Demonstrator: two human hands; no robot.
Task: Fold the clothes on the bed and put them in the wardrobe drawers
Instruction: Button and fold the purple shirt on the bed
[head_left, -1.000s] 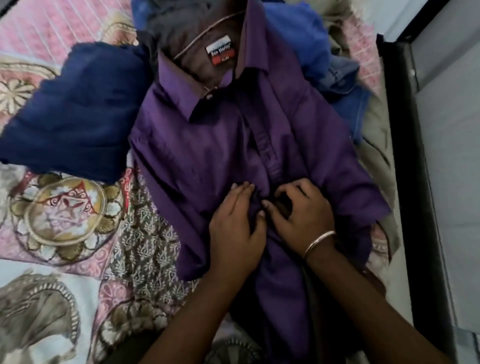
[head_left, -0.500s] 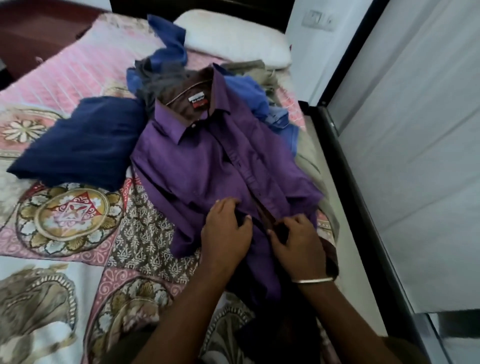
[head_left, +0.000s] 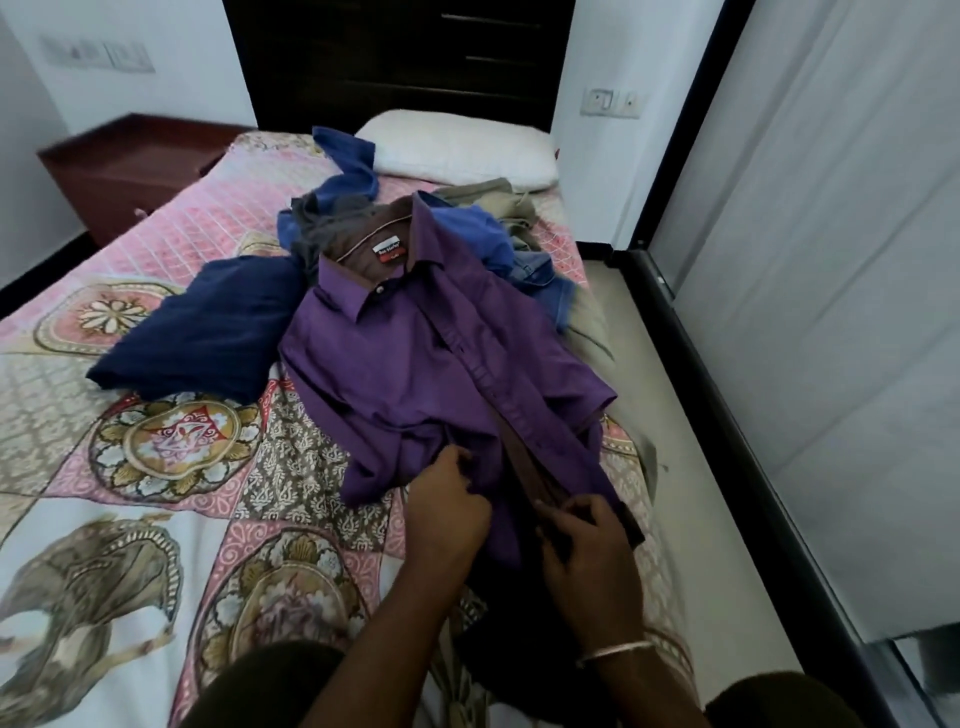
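Hands had shifted down the shirt since a second ago: both sat mid-placket then, now they were at the lower front near the hem. Left hand (head_left: 448, 506) pinched the left front panel of the purple shirt (head_left: 415, 374), fingers curled into the cloth. Right hand (head_left: 587, 540) gripped the other front edge at the brown inner placket, fingers curled round it; a bangle (head_left: 615, 653) was on that wrist. I read this as buttoning or lining up the bottom of the front, so folding proper hadn't begun and nothing was near the drawers yet. I couldn't tell if a button was actually caught.

Head had also tilted up, so far more of the room showed than before.

Shirt lay collar-away on the bed (head_left: 156, 467), roughly centre of view, collar at 12 o'clock from the hands. Navy garment (head_left: 208, 332) sat at 10 o'clock of the shirt, touching its left edge. Blue cloth (head_left: 348, 171), grey cloth (head_left: 327, 228) and khaki trousers (head_left: 493, 202) were heaped at 12 to 1 o'clock, partly under the collar. Pillow (head_left: 457, 150) lay beyond them against the dark headboard (head_left: 389, 62).

Bed cover was a patterned pink and beige quilt. Bedside cabinet (head_left: 130, 166) stood at 10 o'clock, wall switches (head_left: 610, 102) at 1 o'clock, pale panel (head_left: 831, 312) along the right.
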